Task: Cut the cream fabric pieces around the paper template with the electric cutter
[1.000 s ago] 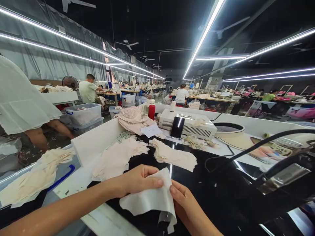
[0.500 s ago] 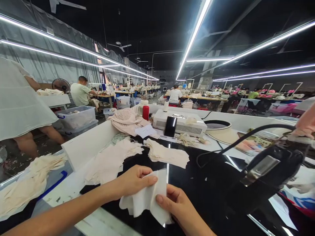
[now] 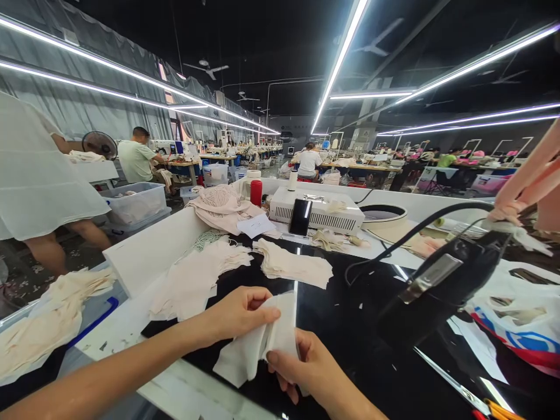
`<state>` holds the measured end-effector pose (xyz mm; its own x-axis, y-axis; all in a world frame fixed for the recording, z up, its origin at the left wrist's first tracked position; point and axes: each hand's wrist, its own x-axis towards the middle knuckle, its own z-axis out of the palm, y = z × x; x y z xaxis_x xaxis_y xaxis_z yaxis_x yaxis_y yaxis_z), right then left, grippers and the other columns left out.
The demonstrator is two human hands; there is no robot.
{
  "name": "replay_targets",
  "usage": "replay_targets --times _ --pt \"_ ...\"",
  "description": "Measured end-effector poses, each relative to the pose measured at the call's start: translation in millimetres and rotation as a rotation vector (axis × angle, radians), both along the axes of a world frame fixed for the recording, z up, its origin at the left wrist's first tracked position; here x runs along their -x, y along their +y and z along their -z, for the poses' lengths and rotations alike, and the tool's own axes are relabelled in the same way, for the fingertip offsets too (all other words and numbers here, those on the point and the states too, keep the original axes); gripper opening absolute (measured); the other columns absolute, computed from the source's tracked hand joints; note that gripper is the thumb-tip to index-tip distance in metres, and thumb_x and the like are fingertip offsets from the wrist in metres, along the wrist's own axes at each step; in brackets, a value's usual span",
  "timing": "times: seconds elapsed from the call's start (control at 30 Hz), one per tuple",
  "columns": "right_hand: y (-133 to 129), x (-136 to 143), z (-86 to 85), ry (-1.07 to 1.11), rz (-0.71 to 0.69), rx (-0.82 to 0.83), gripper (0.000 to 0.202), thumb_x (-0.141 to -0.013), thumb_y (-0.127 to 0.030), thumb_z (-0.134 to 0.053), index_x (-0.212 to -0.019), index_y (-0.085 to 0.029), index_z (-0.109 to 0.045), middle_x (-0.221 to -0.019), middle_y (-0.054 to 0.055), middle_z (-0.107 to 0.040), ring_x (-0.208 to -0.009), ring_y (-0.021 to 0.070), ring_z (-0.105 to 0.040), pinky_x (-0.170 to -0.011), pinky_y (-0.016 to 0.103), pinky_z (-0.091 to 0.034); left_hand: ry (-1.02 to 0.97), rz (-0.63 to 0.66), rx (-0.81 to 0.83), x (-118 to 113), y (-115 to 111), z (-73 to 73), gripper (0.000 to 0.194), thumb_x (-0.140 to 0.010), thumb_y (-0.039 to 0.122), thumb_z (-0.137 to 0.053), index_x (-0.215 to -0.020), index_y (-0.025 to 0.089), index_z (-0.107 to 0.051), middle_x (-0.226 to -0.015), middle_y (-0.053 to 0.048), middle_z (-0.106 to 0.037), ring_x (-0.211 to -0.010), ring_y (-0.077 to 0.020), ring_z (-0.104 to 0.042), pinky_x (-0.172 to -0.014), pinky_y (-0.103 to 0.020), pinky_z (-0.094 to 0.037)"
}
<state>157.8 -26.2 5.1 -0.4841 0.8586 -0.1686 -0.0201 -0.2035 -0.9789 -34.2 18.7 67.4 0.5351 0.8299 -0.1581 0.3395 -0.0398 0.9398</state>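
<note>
Both hands pinch one piece of cream fabric (image 3: 283,329) over the glossy black tabletop (image 3: 341,344). My left hand (image 3: 247,312) grips its upper left part, thumb on top and fingers curled behind. Lower on the right side, my right hand (image 3: 306,364) presses it with the thumb, and some fingertips show beneath. Part of the fabric folds and hangs toward the lower left. Just beyond the hands lies a stack of cream fabric pieces (image 3: 293,262), and a wider pile of pale fabric pieces (image 3: 192,286) is to its left.
A black hand-held machine (image 3: 446,280) with a thick cable stands at the right. Scissors (image 3: 455,379) lie at the lower right beside a plastic bag (image 3: 516,315). Behind are a phone (image 3: 301,217), a white metal box (image 3: 336,213) and a red thread spool (image 3: 256,192). Other people sit at sewing tables.
My right hand has shifted slightly left along the fabric, and its lower fingers now show beneath. The fabric's lower right part has been folded in. The black machine appears farther left.
</note>
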Motion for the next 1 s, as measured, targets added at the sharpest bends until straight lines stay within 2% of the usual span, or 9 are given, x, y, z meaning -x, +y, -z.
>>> replay_targets --times 0.17,0.3,0.53,0.67,0.77,0.87,0.93,1.0 --pt "-7.1 -4.9 -13.4 -0.054 -0.022 0.064 0.056 -0.073 -0.070 -0.085 -0.083 -0.021 -0.060 -0.055 -0.011 -0.041 -0.045 0.0039 -0.028 -0.043 0.022 -0.020 0.016 -0.037 -0.038 -3.8 3.1 4.1 0.051 -0.084 0.068 -0.068 -0.083 0.018 -0.060 -0.071 0.004 -0.049 -0.065 -0.0120 -0.041 -0.057 -0.023 -0.029" --pt "-6.8 -7.6 -16.4 -0.094 -0.041 0.047 0.056 -0.072 -0.069 -0.087 -0.073 -0.021 -0.056 -0.055 -0.012 -0.032 -0.047 0.0046 -0.025 -0.045 0.025 -0.019 0.027 -0.049 -0.064 -3.4 3.4 4.1 0.051 -0.086 0.068 -0.066 -0.079 0.017 -0.061 -0.070 0.003 -0.048 -0.064 -0.0122 -0.040 -0.055 -0.024 -0.028" --pt "-7.3 -10.1 -13.4 -0.152 -0.104 0.027 0.057 -0.074 -0.070 -0.083 -0.070 -0.023 -0.053 -0.058 -0.009 -0.031 -0.052 0.0070 -0.022 -0.049 0.027 -0.018 0.043 -0.038 -0.086 0.0 7.9 12.9 0.050 -0.089 0.065 -0.060 -0.075 0.017 -0.058 -0.068 0.003 -0.045 -0.063 -0.0117 -0.037 -0.056 -0.024 -0.029" --pt "-6.7 -15.0 -16.1 -0.228 -0.131 -0.075 0.058 -0.076 -0.072 -0.078 -0.066 -0.022 -0.049 -0.060 -0.007 -0.032 -0.056 0.0090 -0.025 -0.053 0.029 -0.021 0.062 0.001 -0.154 -0.5 12.9 15.7 0.046 -0.092 0.058 -0.058 -0.072 0.017 -0.057 -0.067 0.002 -0.045 -0.062 -0.0121 -0.038 -0.056 -0.025 -0.029" --pt "0.0 -27.1 -19.6 -0.351 -0.084 -0.225 0.052 -0.088 -0.066 -0.067 -0.067 -0.022 -0.050 -0.062 -0.005 -0.036 -0.060 0.0115 -0.028 -0.056 0.029 -0.024 0.070 -0.013 -0.275 -1.4 15.5 7.7 0.044 -0.097 0.054 -0.057 -0.073 0.017 -0.063 -0.072 0.000 -0.053 -0.068 -0.0143 -0.045 -0.062 -0.026 -0.032" --pt "12.5 -46.8 -21.4 -0.538 0.046 -0.447 0.037 -0.101 -0.048 -0.052 -0.075 -0.023 -0.061 -0.072 -0.001 -0.055 -0.069 0.0169 -0.047 -0.066 0.032 -0.038 0.158 0.007 -0.581 -1.9 13.8 -0.2 0.039 -0.105 0.050 -0.053 -0.095 0.021 -0.077 -0.082 -0.003 -0.065 -0.078 -0.0183 -0.056 -0.070 -0.027 -0.036" --pt "22.0 -60.3 -18.1 -0.680 0.146 -0.591 0.027 -0.102 -0.032 -0.046 -0.096 -0.026 -0.072 -0.091 0.004 -0.069 -0.085 0.0233 -0.060 -0.080 0.037 -0.047 0.292 0.127 -0.838 -3.2 9.8 2.0 0.042 -0.111 0.051 -0.048 -0.111 0.024 -0.080 -0.081 -0.004 -0.067 -0.076 -0.0194 -0.059 -0.069 -0.029 -0.037" --pt "30.4 -71.3 -10.2 -0.831 0.227 -0.700 0.039 -0.100 -0.020 -0.041 -0.121 -0.026 -0.074 -0.109 0.010 -0.074 -0.099 0.0295 -0.065 -0.089 0.044 -0.051 0.396 0.297 -1.021 -5.8 3.9 11.9 0.046 -0.113 0.056 -0.046 -0.122 0.024 -0.078 -0.083 -0.006 -0.070 -0.076 -0.0206 -0.062 -0.068 -0.030 -0.039"
